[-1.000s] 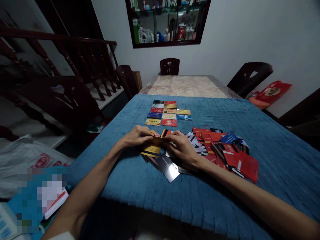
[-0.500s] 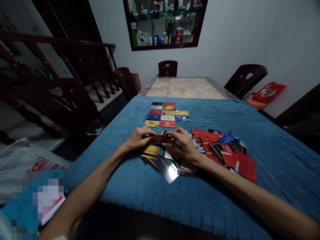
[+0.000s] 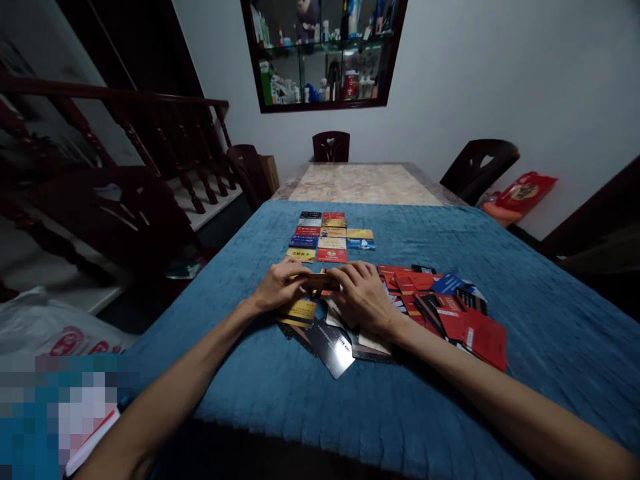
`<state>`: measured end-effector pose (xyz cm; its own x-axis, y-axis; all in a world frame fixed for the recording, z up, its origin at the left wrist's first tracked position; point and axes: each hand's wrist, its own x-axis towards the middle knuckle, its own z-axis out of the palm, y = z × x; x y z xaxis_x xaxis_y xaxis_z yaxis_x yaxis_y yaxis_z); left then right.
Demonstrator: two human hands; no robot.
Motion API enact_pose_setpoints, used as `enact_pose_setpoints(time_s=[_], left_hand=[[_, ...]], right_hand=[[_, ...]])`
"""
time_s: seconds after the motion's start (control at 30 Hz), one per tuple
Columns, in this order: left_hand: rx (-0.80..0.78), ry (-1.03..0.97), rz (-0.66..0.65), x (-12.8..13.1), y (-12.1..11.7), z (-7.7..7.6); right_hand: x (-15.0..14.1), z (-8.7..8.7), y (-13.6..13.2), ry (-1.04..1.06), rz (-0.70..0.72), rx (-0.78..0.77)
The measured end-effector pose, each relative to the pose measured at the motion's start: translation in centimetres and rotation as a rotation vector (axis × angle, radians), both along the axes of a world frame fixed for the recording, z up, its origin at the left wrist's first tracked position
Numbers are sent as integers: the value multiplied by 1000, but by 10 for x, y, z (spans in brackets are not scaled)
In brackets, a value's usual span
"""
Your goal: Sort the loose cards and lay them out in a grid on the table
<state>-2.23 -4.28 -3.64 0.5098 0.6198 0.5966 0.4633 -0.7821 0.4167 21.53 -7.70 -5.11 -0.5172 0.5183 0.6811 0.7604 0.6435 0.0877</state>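
Between my two hands a dark gold card is held, tilted so it looks thin. My left hand pinches its left end and my right hand grips its right end. Under and beside my left hand lies a yellow card with a dark stripe. A dark grey card lies nearer me, glinting at one corner. Beneath my right hand, more cards overlap and are partly hidden. Beyond my hands, several cards are laid out in columns, among them a red card and a blue card.
A loose heap of mostly red cards spreads to the right of my right hand. A blue cloth covers the near part of the stone-topped table. Dark chairs stand around it. A white plastic bag is at lower left.
The view has tilted up slightly, so everything sits a little lower in it. Both hands still hold the card, and my right fingers have curled closer over it.
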Motion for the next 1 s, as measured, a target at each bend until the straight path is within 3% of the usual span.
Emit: enact_pose_setpoints(time_s=[0.57,1.0], left_hand=[[6,-51,-23,6,-2,-2],[168,64,80,18,-4,-8]], right_hand=[[5,6,0,-91,0,101],[17,8,4,-47,-54,141]])
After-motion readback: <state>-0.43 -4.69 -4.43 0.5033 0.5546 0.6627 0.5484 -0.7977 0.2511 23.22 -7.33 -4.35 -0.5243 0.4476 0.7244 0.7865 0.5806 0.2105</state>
